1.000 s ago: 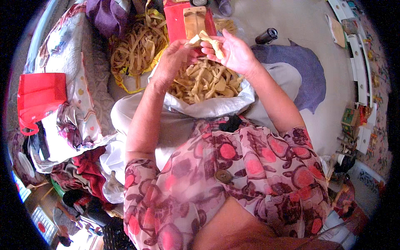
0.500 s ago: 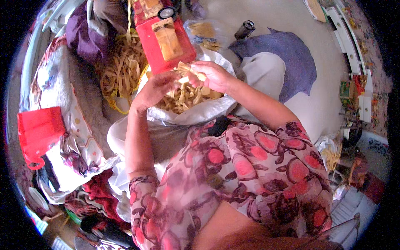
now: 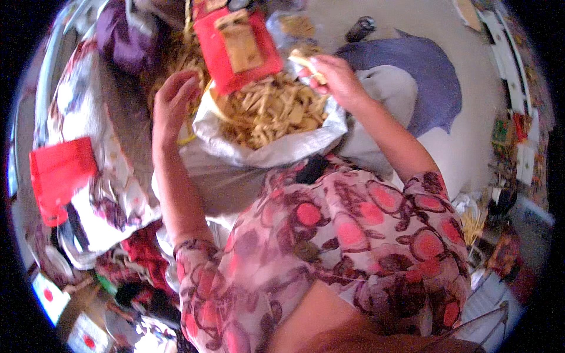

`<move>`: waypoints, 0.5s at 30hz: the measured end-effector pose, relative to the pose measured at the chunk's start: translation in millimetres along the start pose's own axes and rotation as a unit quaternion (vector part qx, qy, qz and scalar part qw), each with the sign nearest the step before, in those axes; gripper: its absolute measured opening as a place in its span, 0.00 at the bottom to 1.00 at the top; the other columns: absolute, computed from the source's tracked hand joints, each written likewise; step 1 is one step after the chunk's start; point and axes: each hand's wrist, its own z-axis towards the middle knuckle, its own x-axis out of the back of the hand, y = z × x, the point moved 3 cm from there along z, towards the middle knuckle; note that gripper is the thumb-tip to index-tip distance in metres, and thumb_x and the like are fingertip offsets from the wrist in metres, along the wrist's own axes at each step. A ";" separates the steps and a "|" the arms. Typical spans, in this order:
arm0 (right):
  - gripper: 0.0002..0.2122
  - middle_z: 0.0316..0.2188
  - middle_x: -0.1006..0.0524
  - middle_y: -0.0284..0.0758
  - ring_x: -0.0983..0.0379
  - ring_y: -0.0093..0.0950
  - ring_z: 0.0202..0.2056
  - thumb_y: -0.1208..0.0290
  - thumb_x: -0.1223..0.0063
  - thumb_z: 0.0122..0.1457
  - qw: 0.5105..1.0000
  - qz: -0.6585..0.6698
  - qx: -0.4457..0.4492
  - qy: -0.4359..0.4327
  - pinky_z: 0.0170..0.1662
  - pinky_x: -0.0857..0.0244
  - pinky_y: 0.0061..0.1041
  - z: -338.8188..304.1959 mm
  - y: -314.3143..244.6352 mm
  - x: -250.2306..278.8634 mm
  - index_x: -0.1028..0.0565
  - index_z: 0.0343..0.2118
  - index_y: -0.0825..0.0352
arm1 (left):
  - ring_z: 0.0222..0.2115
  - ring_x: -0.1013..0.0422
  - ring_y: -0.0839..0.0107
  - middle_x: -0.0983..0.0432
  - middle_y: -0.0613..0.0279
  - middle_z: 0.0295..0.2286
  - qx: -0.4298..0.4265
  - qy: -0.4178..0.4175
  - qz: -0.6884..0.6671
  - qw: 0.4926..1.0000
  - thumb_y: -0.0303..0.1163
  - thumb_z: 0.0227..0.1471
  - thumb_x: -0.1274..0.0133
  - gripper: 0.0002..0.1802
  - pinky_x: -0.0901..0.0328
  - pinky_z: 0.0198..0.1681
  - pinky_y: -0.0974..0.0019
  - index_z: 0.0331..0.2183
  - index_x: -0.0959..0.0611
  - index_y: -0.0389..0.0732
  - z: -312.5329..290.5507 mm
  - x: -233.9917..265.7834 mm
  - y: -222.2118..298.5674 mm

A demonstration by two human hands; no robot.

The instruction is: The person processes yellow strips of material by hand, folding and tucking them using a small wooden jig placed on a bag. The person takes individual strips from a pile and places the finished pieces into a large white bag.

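My right hand [image 3: 338,79] pinches a pale tan piece of dried strip [image 3: 306,63] above the right side of an open white sack [image 3: 271,157]. Many short tan pieces [image 3: 273,112] fill this sack, which sits between my legs. Slightly blurred, my left hand [image 3: 175,97] is raised to the left of the sack with its fingers stretched out and apart from the pieces. Beneath and beyond it lies a heap of long tan strips [image 3: 191,59]. A red board-like device [image 3: 209,56] with a wooden block [image 3: 240,50] on top stands at the sack's far edge.
Beyond the sack lies a clear plastic bag [image 3: 294,26] with tan material. A dark cylinder [image 3: 360,28] lies on the floor near a grey-blue cloth [image 3: 435,76]. On my left are a purple cloth bundle [image 3: 126,38] and a red plastic object [image 3: 62,173].
My hands have separated: the left moved left toward the long strips, and the right moved right and away from me with the tan piece. The sack's contents show more fully.
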 end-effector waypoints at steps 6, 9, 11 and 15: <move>0.15 0.29 0.24 0.35 0.30 0.18 0.25 0.61 0.59 0.58 0.987 -0.148 -0.047 -0.044 0.25 0.37 0.18 -10.2 26.4 -18.6 0.29 0.36 0.70 | 0.41 0.32 0.51 0.28 0.45 0.38 -0.084 0.029 0.428 0.899 0.43 0.47 0.49 0.26 0.38 0.45 0.57 0.47 0.31 0.44 21.9 6.1 -98.8; 0.17 0.28 0.24 0.35 0.28 0.23 0.28 0.59 0.59 0.58 0.918 -0.344 0.195 -0.041 0.31 0.35 0.24 -8.1 33.1 -33.9 0.29 0.34 0.72 | 0.43 0.33 0.54 0.30 0.49 0.41 0.070 0.000 0.405 0.912 0.48 0.47 0.51 0.30 0.39 0.46 0.58 0.49 0.32 0.42 14.2 -10.5 -82.4; 0.15 0.27 0.25 0.38 0.28 0.29 0.30 0.60 0.54 0.56 0.923 -0.349 0.140 -0.082 0.35 0.36 0.27 -7.4 35.4 -44.3 0.28 0.34 0.70 | 0.39 0.30 0.55 0.27 0.50 0.38 0.016 0.022 0.438 0.898 0.45 0.44 0.48 0.29 0.36 0.42 0.59 0.48 0.31 0.45 11.9 -14.5 -84.9; 0.11 0.27 0.25 0.36 0.29 0.26 0.31 0.67 0.49 0.52 0.904 -0.383 0.118 -0.148 0.37 0.36 0.25 -7.1 42.6 -63.3 0.28 0.34 0.69 | 0.36 0.29 0.55 0.26 0.50 0.35 -0.046 0.072 0.434 0.897 0.36 0.42 0.49 0.22 0.35 0.39 0.58 0.43 0.27 0.44 11.6 -11.8 -77.5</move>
